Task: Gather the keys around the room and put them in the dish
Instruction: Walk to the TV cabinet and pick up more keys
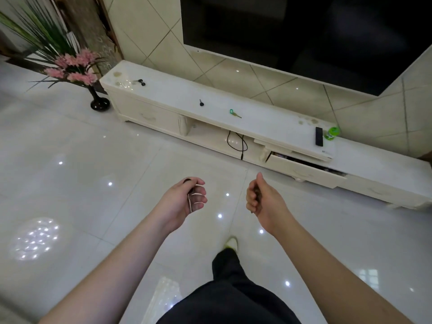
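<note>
My left hand is curled around a black-headed key whose metal blade hangs down past the fingers. My right hand is closed on something small and dark that I can barely see. On top of the white TV cabinet lie three more keys: a black bunch of keys near the left end, a single black key in the middle, and a green-tagged key further right. Both hands hover above the floor, well short of the cabinet. No dish is in view.
A remote and a green bottle stand at the cabinet's right. One drawer hangs partly open, and a black cable dangles in the open shelf. A vase of pink flowers stands on the floor at the left. My foot is stepping on glossy tiles.
</note>
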The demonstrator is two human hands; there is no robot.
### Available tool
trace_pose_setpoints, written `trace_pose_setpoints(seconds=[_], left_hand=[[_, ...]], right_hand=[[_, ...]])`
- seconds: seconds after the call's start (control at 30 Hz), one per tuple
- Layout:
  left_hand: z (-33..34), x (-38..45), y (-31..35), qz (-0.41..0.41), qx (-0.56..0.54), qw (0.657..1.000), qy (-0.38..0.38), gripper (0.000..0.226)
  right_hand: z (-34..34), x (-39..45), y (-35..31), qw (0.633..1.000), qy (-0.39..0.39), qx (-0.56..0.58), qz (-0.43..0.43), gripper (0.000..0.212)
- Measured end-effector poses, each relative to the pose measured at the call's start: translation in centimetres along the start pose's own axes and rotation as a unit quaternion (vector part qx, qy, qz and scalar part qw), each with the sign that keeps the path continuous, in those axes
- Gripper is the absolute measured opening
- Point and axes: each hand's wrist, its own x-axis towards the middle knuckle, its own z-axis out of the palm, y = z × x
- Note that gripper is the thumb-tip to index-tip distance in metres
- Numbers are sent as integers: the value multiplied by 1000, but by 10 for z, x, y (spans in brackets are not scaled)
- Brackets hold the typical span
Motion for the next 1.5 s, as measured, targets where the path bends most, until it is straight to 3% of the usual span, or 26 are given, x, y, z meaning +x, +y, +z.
trace_pose_setpoints(seconds=[0.4, 0.73, 1.07, 1.2, 1.5], left_hand=[[24, 202, 102, -44, 71, 995, 51, 18], [13, 349, 193, -32, 88, 995, 31, 13], [-29, 519, 281, -80, 19, 997, 0, 12], [-39, 576, 303, -112, 35, 993, -11, 12], [-65, 710, 306, -72, 122, 989, 30, 11]], right_hand=[[27, 223, -117, 999, -31, 17, 38, 40], [70, 365, -189, 998, -32, 13, 54, 34], [135, 538, -231, 998, 50, 10, 27, 35], [148, 594, -246, 996, 86, 15, 31, 32], [116, 694, -209, 985, 165, 41, 29, 41]])
